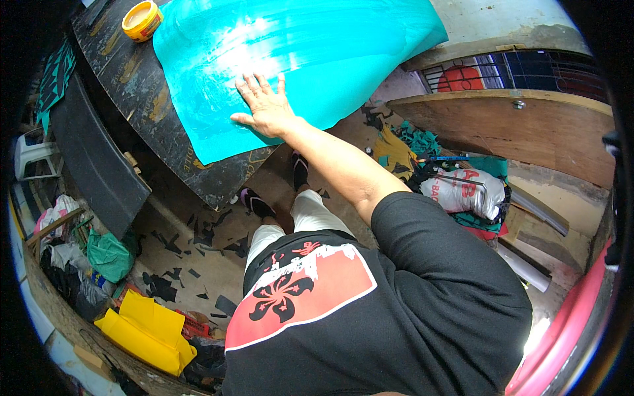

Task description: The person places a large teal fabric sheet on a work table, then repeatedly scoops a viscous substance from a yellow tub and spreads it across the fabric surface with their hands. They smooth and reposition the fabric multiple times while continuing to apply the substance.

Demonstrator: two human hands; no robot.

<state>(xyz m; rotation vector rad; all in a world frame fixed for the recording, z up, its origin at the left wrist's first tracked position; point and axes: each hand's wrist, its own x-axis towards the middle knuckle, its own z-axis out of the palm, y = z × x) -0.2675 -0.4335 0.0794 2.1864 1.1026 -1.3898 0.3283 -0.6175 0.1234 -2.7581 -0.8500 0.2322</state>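
My right hand lies palm down with its fingers spread on a large turquoise sheet, near the sheet's near edge. Nothing is gripped in it. The sheet has a glossy, streaked surface and bright glare in its middle. Its right side hangs out past the dark, stained table beneath it. A yellow round tub with pale contents stands at the table's far left, beside the sheet. My left hand does not show.
Dark scraps litter the floor. Left are a black sheet, a white plastic stool, a green bag and folded yellow material. Right are a wooden board, a white printed bag and a pink curved object.
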